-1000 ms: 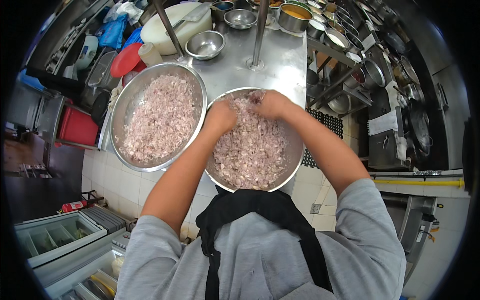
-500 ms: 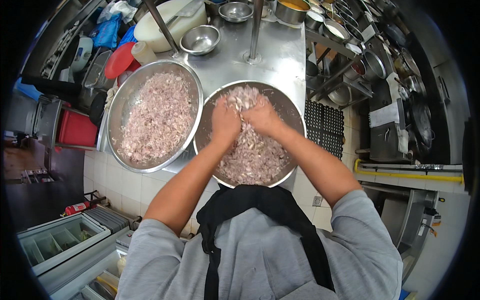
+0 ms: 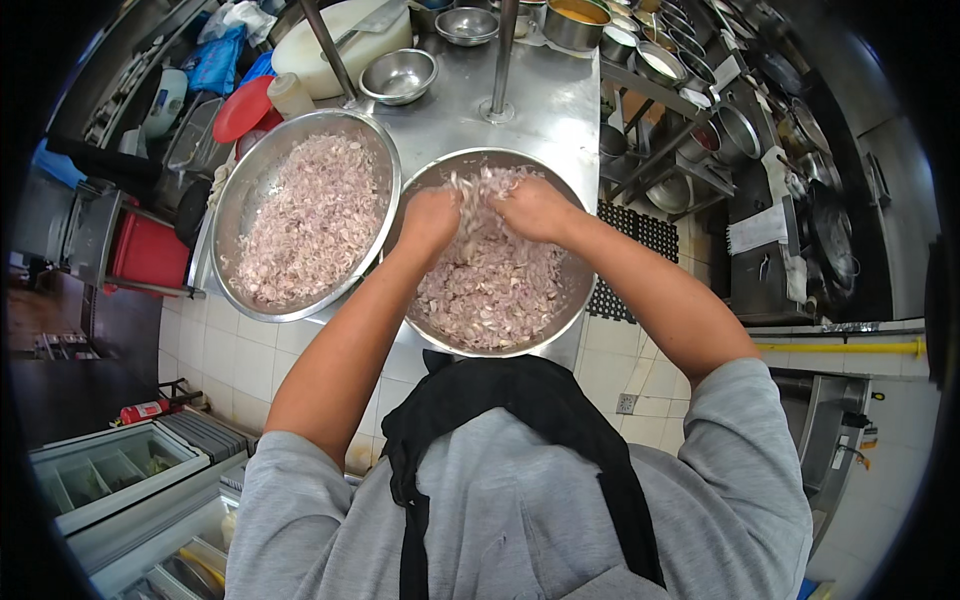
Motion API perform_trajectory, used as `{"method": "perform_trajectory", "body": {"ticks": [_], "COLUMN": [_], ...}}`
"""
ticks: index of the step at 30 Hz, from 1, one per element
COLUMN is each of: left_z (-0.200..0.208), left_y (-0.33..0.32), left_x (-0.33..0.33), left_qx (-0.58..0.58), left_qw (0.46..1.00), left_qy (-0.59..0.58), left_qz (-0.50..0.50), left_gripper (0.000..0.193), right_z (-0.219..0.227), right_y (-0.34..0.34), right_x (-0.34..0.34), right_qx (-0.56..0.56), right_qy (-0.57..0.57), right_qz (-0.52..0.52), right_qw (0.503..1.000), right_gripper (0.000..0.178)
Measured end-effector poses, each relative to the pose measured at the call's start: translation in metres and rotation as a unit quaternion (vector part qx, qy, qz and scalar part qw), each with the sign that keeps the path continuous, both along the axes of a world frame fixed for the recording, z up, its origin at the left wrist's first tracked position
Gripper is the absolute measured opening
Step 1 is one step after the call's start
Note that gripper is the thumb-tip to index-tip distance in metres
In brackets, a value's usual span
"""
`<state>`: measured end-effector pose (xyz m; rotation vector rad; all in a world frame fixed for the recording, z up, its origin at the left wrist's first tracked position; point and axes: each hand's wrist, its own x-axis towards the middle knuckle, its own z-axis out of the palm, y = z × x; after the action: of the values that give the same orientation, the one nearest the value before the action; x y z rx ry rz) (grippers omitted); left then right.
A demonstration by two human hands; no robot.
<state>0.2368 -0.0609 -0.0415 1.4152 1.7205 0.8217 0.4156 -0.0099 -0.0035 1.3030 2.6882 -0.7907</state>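
Thin pinkish-white slices, likely shallots (image 3: 490, 295), fill much of a large steel bowl (image 3: 577, 300) in front of me. My left hand (image 3: 432, 218) is at the left of the bowl's far half, fingers curled in on slices. Opposite it, my right hand (image 3: 535, 208) is closed round slices too, knuckles up. Loose pieces, blurred by motion, hang between the two hands. Most of my fingertips are hidden among the slices. To the left, a second wide steel bowl (image 3: 230, 225) holds more of the same slices and sits tilted against the first.
Both bowls rest on a steel table (image 3: 545, 95). Two metal posts rise from it; one post (image 3: 505, 70) stands just beyond my bowl. A small steel bowl (image 3: 398, 77), a white round board (image 3: 300, 50) and a red lid (image 3: 242, 110) lie farther back. Pots (image 3: 577, 22) stand at the far right.
My hands have drawn apart from each other, the left one leftward. The clump between them has loosened into scattered slices. The whole view has shifted slightly.
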Motion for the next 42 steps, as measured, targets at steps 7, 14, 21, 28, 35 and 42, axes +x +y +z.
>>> {"method": "perform_trajectory", "body": {"ticks": [7,14,21,28,35,42], "left_z": [-0.022,-0.019,0.013,0.089,0.069,0.034], "left_y": [-0.046,-0.038,-0.025,-0.007,0.001,0.007], "left_x": [-0.008,0.059,0.049,0.037,0.025,-0.002], "left_qx": [-0.246,-0.047,0.080,0.228,0.333,0.054], "left_qw": [0.788,0.938,0.964,0.963,0.942,0.823], "left_qy": [-0.530,-0.258,-0.196,-0.128,0.037,0.448], "left_qz": [0.196,0.227,0.160,0.070,-0.024,-0.345], "left_gripper": [0.045,0.048,0.043,0.037,0.026,0.028], "right_z": [-0.023,-0.064,-0.021,0.026,0.039,-0.002], "right_y": [-0.022,-0.073,-0.065,-0.020,-0.012,-0.016], "right_x": [0.023,-0.015,-0.029,-0.013,-0.008,0.010], "right_qx": [-0.275,-0.055,0.082,0.454,0.474,-0.089], "right_qy": [-0.007,0.216,0.387,0.329,0.329,0.184], "right_qz": [-0.223,-0.222,-0.204,0.005,0.042,-0.199], "right_qw": [0.935,0.949,0.896,0.828,0.816,0.958], "right_gripper": [0.079,0.052,0.036,0.018,0.018,0.045]}}
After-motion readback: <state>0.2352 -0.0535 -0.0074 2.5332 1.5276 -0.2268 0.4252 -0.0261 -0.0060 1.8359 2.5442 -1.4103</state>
